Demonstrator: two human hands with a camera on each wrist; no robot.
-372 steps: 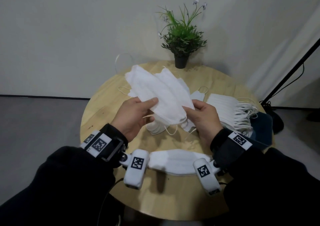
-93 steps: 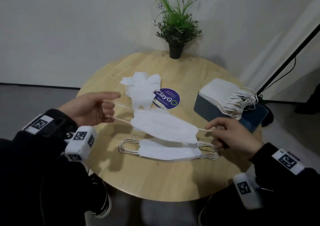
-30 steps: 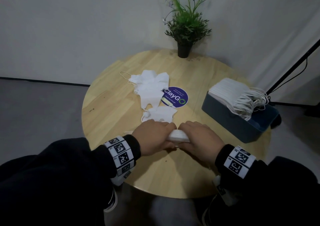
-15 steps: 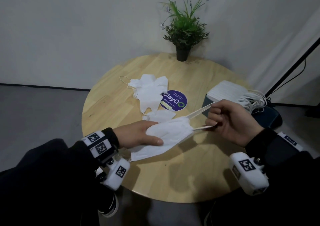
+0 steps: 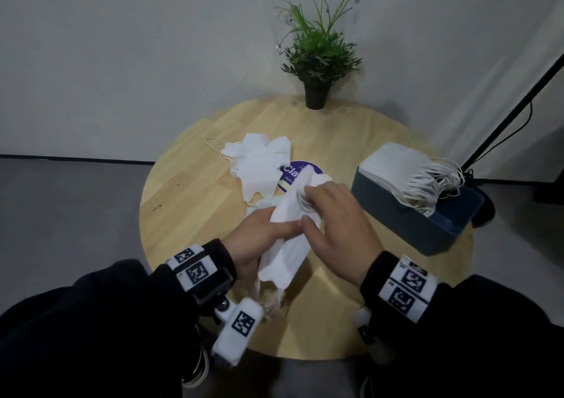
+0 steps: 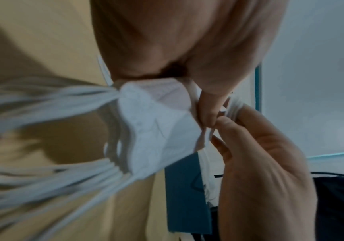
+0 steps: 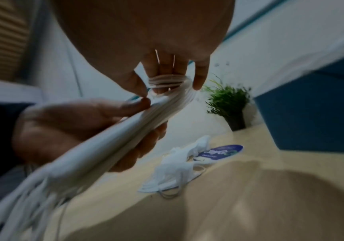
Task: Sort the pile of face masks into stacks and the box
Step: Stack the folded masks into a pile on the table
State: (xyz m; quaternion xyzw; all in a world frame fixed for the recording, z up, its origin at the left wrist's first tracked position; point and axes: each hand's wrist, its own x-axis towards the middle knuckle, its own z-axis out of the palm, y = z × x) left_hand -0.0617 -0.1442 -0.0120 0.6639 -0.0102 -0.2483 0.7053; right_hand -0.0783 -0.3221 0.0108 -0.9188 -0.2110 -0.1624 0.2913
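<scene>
While you look down at the round wooden table [image 5: 195, 190], your left hand [image 5: 259, 239] grips a bundle of white masks [image 5: 290, 239] above it, and your right hand [image 5: 332, 217] hooks the ear loops at the far end. More masks [image 5: 259, 165] lie loose behind; the blue box [image 5: 406, 223] on your right holds a stack. From your left wrist, thumb and fingers pinch the bundle [image 6: 156, 130], loops trailing. From your right wrist, loops [image 7: 167, 79] wrap your curled fingers [image 7: 162, 68].
</scene>
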